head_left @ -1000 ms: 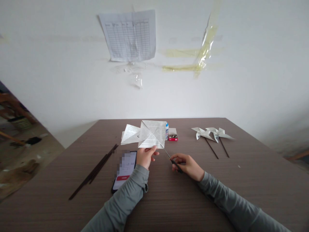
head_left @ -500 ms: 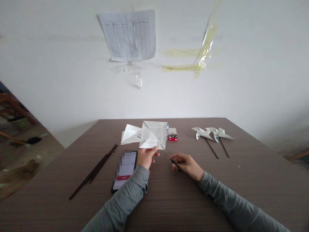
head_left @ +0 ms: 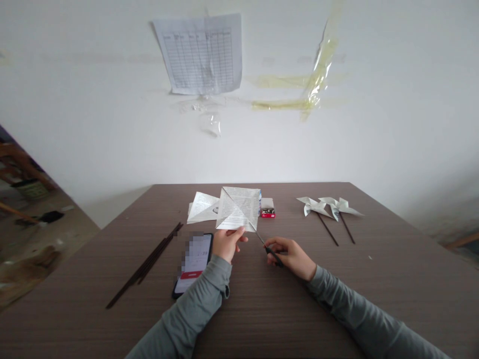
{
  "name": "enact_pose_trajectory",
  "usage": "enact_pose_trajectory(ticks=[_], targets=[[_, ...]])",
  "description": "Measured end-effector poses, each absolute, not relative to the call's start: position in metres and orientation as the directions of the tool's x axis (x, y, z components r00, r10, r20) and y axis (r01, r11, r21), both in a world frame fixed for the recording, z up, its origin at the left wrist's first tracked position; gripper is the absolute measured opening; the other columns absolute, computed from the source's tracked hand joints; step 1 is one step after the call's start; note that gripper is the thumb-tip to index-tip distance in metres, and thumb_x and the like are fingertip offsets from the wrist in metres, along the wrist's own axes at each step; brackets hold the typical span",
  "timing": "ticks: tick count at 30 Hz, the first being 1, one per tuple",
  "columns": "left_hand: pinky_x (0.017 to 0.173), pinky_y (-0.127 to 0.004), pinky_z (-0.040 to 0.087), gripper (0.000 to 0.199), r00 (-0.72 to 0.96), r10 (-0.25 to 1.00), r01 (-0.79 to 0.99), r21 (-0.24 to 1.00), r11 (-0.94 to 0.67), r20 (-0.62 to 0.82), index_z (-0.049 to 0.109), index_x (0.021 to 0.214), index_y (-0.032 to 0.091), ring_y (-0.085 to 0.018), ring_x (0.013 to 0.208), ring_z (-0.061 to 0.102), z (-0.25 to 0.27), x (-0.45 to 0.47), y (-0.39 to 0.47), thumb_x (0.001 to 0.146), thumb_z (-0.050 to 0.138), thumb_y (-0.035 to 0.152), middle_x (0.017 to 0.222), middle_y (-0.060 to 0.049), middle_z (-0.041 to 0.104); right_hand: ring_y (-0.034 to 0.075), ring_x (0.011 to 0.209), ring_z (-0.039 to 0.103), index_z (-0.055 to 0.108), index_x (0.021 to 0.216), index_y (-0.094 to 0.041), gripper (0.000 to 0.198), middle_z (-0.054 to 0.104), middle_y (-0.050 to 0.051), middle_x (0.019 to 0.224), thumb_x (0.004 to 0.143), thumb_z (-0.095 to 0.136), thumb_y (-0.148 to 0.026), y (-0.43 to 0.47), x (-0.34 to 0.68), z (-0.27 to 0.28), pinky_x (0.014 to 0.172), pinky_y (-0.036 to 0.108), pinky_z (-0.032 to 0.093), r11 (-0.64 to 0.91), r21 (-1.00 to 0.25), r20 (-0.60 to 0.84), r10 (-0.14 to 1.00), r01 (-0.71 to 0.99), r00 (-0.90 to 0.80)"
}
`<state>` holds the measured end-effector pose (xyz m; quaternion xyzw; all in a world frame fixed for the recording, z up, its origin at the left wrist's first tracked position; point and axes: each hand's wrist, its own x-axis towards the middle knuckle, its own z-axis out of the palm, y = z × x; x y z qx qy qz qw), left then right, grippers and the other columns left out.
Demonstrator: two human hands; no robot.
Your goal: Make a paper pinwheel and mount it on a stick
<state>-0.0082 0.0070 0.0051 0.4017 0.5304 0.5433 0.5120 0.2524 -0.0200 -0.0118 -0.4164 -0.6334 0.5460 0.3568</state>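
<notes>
Paper square (head_left: 238, 208) between closed left fingers (head_left: 238, 232)

Most of a blue-and-white container (head_left: 259, 197) is hidden behind the held sheet (head_left: 238, 209), whose print is too small to be read. Part of the flat papers (head_left: 201, 205) is covered by it too. The handles of the scissors (head_left: 275, 257) are partly masked by the right hand (head_left: 291, 258). The phone (head_left: 193, 264) is overlapped by the left sleeve (head_left: 192, 304), and its screen is partly pixelated. The small red box's (head_left: 268, 215) contents cannot be made out. Both sleeves and the desk (head_left: 269, 319) are cut off at the near edge. The brown heap (head_left: 32, 269) on the left floor is blurred.
</notes>
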Motion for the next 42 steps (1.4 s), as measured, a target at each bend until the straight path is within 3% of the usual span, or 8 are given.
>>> enact_pose_trajectory(ticks=[11,17,27,42], targets=[[0.039,-0.015,0.042,0.013,-0.186,0.973,-0.152,0.982,0.113,-0.140,0.087,0.091,0.016,-0.017,0.065,0.088,0.024,0.000,-0.001,0.093,0.099,0.010,0.089,-0.009,0.096,0.025,0.076,0.077,0.084,0.113,-0.026,0.055,0.087,0.003,0.082,0.087,0.106,-0.068,-0.022,0.252,-0.010,0.084,0.044,0.069,0.062,-0.987,-0.005,0.914,0.151,-0.406],[0.038,-0.015,0.040,0.020,-0.198,0.968,-0.154,0.980,0.128,-0.157,0.087,0.089,0.016,-0.018,0.062,0.087,0.034,0.004,-0.004,0.087,0.106,0.013,0.087,-0.009,0.095,0.025,0.076,0.078,0.085,0.115,-0.025,0.055,0.088,0.003,0.083,0.088,0.105,-0.068,-0.021,0.253,-0.012,0.082,0.043,0.069,0.089,-0.983,0.018,0.916,0.160,-0.400],[0.041,-0.016,0.041,0.010,-0.149,0.981,-0.120,0.987,0.104,-0.121,0.089,0.095,0.017,-0.019,0.067,0.089,0.020,-0.003,0.000,0.092,0.099,0.014,0.091,-0.009,0.096,0.027,0.076,0.080,0.086,0.113,-0.027,0.052,0.090,0.004,0.083,0.087,0.107,-0.067,-0.023,0.253,-0.006,0.085,0.045,0.070,0.097,-0.982,0.027,0.921,0.161,-0.390],[0.043,-0.018,0.041,0.016,-0.115,0.987,-0.095,0.990,0.103,-0.113,0.093,0.100,0.016,-0.022,0.071,0.091,0.013,-0.004,0.000,0.089,0.105,0.018,0.095,-0.011,0.097,0.026,0.078,0.079,0.085,0.117,-0.025,0.061,0.090,0.005,0.084,0.086,0.107,-0.072,-0.025,0.250,-0.004,0.085,0.044,0.068,0.074,-0.988,0.016,0.921,0.135,-0.390]])
